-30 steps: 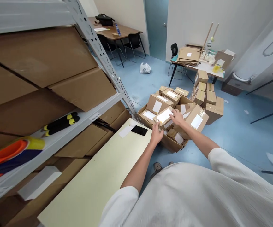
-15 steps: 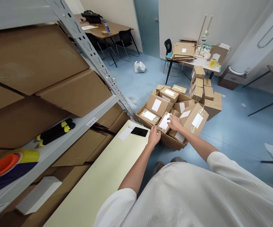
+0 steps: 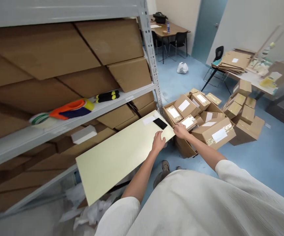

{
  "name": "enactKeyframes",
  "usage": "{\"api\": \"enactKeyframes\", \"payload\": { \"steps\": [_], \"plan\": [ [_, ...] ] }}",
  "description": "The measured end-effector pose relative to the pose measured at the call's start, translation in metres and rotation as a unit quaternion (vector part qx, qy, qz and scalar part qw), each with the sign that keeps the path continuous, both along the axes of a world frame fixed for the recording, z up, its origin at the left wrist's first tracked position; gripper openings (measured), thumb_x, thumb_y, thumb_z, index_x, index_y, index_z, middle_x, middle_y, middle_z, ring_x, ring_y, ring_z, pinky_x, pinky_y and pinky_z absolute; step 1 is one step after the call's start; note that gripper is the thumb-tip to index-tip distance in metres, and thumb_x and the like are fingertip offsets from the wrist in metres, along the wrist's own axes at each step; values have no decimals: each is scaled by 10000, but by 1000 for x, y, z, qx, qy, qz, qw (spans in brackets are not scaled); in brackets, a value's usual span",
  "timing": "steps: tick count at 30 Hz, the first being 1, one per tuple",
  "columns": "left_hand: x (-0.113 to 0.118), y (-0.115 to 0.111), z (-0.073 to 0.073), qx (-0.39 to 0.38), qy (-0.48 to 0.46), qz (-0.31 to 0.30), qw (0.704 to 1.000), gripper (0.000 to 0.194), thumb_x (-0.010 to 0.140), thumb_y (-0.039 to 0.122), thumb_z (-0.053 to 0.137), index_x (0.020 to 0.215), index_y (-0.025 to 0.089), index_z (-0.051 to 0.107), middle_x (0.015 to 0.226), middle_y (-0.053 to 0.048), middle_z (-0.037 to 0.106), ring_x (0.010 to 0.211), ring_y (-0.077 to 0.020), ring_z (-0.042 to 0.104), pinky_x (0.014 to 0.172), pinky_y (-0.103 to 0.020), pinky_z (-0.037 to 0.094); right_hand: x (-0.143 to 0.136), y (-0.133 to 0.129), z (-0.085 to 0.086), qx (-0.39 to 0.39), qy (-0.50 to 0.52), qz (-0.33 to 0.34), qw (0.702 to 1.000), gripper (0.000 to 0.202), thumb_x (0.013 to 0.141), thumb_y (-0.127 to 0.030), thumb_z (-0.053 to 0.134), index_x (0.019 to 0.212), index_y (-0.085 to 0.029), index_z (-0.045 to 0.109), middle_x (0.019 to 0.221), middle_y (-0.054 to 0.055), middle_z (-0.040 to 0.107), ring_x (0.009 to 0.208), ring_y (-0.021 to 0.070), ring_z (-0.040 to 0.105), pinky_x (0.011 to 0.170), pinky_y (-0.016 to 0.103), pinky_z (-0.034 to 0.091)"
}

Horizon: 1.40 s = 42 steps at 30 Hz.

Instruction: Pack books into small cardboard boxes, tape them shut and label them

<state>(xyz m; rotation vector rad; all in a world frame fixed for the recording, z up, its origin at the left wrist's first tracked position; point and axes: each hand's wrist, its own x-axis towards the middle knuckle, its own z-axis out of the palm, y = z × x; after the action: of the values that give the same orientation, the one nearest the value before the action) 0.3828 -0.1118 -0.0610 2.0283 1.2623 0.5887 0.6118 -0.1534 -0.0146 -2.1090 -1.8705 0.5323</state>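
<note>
My left hand (image 3: 159,141) is over the pale board (image 3: 117,155), its fingers apart and holding nothing, just below a black phone (image 3: 160,123). Beside the phone lies a white paper (image 3: 148,120). My right hand (image 3: 180,130) is at the near left rim of a large open carton (image 3: 184,147), close to the board's corner; its fingers are bent, and whether they grip anything is hidden. Inside the carton are several small boxes with white labels, among them a labelled box (image 3: 189,122) just beyond my right hand and a bigger taped box (image 3: 215,131) to its right.
Grey shelving (image 3: 142,90) with brown cartons, an orange and blue item (image 3: 70,109) and black rolls (image 3: 107,96) stands left. Stacked boxes (image 3: 246,127) and a table with flattened cardboard (image 3: 235,61) are right. A white bag (image 3: 182,68) lies on the floor.
The view has swung left, showing more shelving and board. My right hand has left the labelled box for the carton's near left rim. My left hand is now over the board.
</note>
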Motion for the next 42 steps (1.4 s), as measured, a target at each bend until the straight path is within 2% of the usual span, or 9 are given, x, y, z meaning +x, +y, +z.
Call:
{"api": "enactKeyframes", "payload": {
  "steps": [8, 13, 18, 23, 29, 33, 37, 42],
  "plan": [
    [-73, -71, -4, -10, 8, 147, 989, 507, 945, 218, 574, 1452, 231, 597, 1523, -155, 592, 1441, -330, 580, 1241, -551, 463, -69, -5, -13, -26, 11, 150, 988, 361, 1025, -263, 559, 1346, -223, 719, 1583, 147, 579, 1481, 335, 476, 1209, 562, 356],
    [-125, -107, 4, -10, -9, 227, 974, 503, 942, 212, 579, 1443, 233, 605, 1512, -151, 605, 1438, -327, 580, 1244, -559, 453, -124, -3, -7, -23, 3, 238, 971, 349, 1025, -266, 563, 1332, -239, 727, 1565, 134, 598, 1464, 331, 490, 1202, 556, 364],
    [-179, -142, 11, 7, -29, 291, 956, 502, 942, 195, 570, 1442, 219, 603, 1503, -155, 607, 1445, -318, 569, 1257, -542, 441, -191, -5, 2, -16, -2, 308, 951, 355, 1033, -263, 558, 1346, -235, 725, 1568, 140, 596, 1462, 325, 495, 1207, 546, 362],
    [-243, -186, 16, 13, -29, 333, 942, 506, 958, 209, 570, 1463, 209, 587, 1526, -159, 599, 1458, -320, 556, 1259, -530, 438, -268, -25, 5, -15, 13, 370, 929, 354, 1045, -273, 550, 1351, -237, 725, 1556, 139, 605, 1457, 327, 500, 1200, 532, 374],
    [-323, -246, 17, 25, -15, 382, 924, 473, 980, 225, 573, 1451, 215, 603, 1508, -161, 624, 1441, -328, 578, 1236, -518, 456, -360, -65, -1, -15, 32, 426, 904, 333, 1037, -245, 558, 1321, -246, 733, 1485, 120, 661, 1409, 321, 549, 1171, 510, 414],
    [-369, -290, 18, 43, -7, 423, 905, 474, 975, 211, 572, 1447, 219, 614, 1441, -150, 675, 1388, -323, 619, 1214, -520, 480, -419, -92, -10, -15, 53, 481, 875, 333, 1032, -233, 553, 1313, -234, 731, 1411, 114, 708, 1330, 298, 615, 1132, 455, 459],
    [-403, -338, 23, 54, -9, 482, 875, 464, 972, 196, 573, 1433, 208, 628, 1425, -148, 690, 1375, -314, 631, 1208, -511, 490, -480, -117, -15, -13, 73, 544, 836, 318, 1019, -219, 571, 1283, -239, 747, 1334, 101, 748, 1265, 277, 659, 1106, 405, 483],
    [-429, -399, 29, 67, -6, 563, 824, 456, 972, 186, 577, 1425, 216, 621, 1405, -135, 701, 1365, -296, 637, 1200, -491, 498, -555, -147, -17, -15, 97, 645, 758, 300, 1007, -184, 591, 1256, -215, 756, 1302, 110, 763, 1245, 272, 678, 1116, 398, 483]
  ]
}}
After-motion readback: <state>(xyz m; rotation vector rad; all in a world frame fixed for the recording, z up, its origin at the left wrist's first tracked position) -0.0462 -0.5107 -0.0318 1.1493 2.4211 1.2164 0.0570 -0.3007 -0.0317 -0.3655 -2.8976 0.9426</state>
